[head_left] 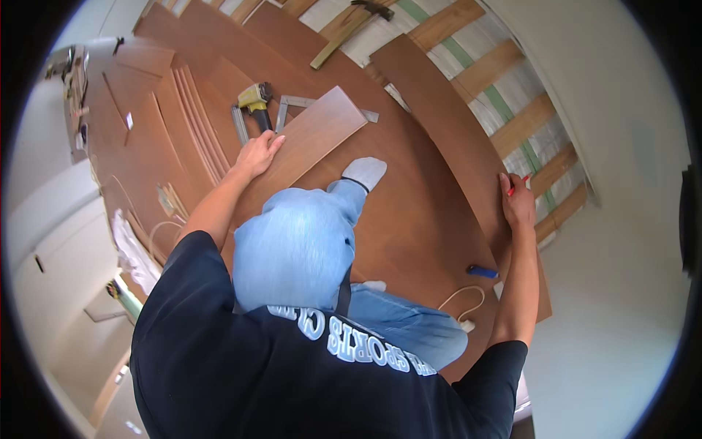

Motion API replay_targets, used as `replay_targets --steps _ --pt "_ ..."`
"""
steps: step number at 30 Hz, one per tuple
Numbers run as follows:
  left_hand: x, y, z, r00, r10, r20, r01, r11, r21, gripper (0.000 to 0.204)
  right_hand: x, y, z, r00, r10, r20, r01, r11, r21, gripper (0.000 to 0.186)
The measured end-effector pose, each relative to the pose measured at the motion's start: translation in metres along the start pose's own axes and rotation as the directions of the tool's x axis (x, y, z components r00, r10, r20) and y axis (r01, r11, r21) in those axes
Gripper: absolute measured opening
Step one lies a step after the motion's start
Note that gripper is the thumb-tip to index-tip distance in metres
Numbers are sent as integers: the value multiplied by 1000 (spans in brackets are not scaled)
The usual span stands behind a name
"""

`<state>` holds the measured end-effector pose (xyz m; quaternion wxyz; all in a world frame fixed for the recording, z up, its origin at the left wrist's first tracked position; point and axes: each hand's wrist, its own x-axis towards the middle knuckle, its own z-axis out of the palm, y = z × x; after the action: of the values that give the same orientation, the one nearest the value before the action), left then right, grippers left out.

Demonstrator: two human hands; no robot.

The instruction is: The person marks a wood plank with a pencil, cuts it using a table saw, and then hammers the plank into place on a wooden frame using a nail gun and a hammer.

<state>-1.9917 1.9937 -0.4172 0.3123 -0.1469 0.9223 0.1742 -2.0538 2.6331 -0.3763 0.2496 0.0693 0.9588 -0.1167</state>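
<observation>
My left hand [258, 155] grips a short, lighter brown plank [320, 132] lying diagonally over the brown boards, its fingers closed at the plank's edge. Beside its far end are a metal square [294, 99] and a yellow-and-black nail gun [255, 99]. My right hand [518, 199] holds a red pencil or marker [523, 183] and rests on the edge of a long, darker board [439, 110] along the right side. A small blue tool [482, 271] lies by that board near my right forearm, with a pale cord looping beside it.
Exposed wooden joists [521, 130] over pale sheeting run along the upper right, beside a white wall [614, 234]. A hammer [371, 10] lies on a wood strip at the top. Stacked boards [194, 128] cover the left, with crumpled white material [131, 249]. My kneeling legs occupy the middle.
</observation>
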Motion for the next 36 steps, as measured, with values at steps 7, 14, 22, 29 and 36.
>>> replay_targets --steps 7,14,22,29,36 --pt "4 -49 91 967 -89 -240 51 986 -160 53 41 51 65 987 -149 -60 151 988 38 47" --pt "14 -55 114 967 -126 -222 99 987 -129 44 74 95 100 980 -193 -40 192 981 -22 49" --pt "12 -36 93 978 -90 -190 141 951 276 42 97 107 121 975 -219 -32 221 971 89 44" --pt "113 71 27 764 409 -499 -293 909 296 29 94 96 128 985 -175 0 175 983 62 46" --pt "253 256 91 259 785 -562 -806 497 322 30 88 69 130 990 -137 16 136 988 78 43"
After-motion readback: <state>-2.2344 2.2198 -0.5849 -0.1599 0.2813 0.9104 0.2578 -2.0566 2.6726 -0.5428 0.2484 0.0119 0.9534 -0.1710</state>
